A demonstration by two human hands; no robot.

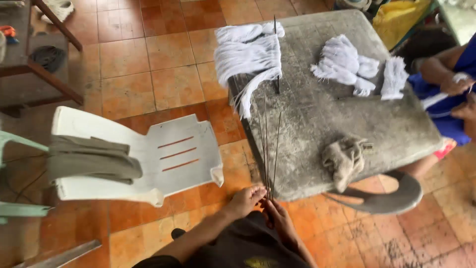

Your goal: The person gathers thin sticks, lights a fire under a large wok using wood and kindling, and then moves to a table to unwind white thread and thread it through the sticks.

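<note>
Thin metal rods (267,149) rise in a bunch over the worn grey table (322,129), above orange floor tiles (163,64). The left hand (246,199) and right hand (278,218) pinch their lower ends. A white plastic chair (148,159) stands leftward; white thread bundles (248,54) lie on the table, another person's hands (458,87) rightward.

A small bundle of thin dark rods (267,149), long and straight like wires, is held at its near end, just at the near edge of the grey bench (347,119). From there the rods rise over the bench top and spread a little apart like a narrow fan. Their far tips reach toward the white threads (248,54) on the far left corner.
</note>
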